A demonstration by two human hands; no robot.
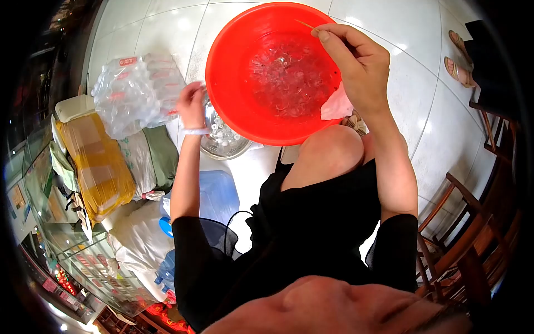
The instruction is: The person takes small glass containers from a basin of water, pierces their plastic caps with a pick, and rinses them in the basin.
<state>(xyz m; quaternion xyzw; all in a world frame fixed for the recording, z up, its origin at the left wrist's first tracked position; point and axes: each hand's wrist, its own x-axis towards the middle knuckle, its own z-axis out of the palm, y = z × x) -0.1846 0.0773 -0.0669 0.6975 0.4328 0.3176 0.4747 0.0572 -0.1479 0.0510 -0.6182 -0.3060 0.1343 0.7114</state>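
Note:
My right hand (359,64) pinches a thin wooden toothpick (305,25) between thumb and fingertips, above the far right rim of a large red basin (231,72). In the basin lies liquid with many small translucent pieces (289,78), too small to name. My left hand (192,106), a pale band at its wrist, is beside the basin's left side, over the edge of a metal colander (236,146). Motion smears its fingers, so whether they hold anything is unclear. Small whitish pieces (222,133) lie in the colander, partly hidden by the basin. A pink cloth (337,104) hangs at the basin's near right rim.
Plastic-wrapped bottles (130,92) stand left of the colander. Nearer are a yellow taped package (94,161), white sacks (142,234) and a translucent blue container (219,192). Wooden chairs (461,239) stand at right. Another person's sandalled feet (459,69) show at far right.

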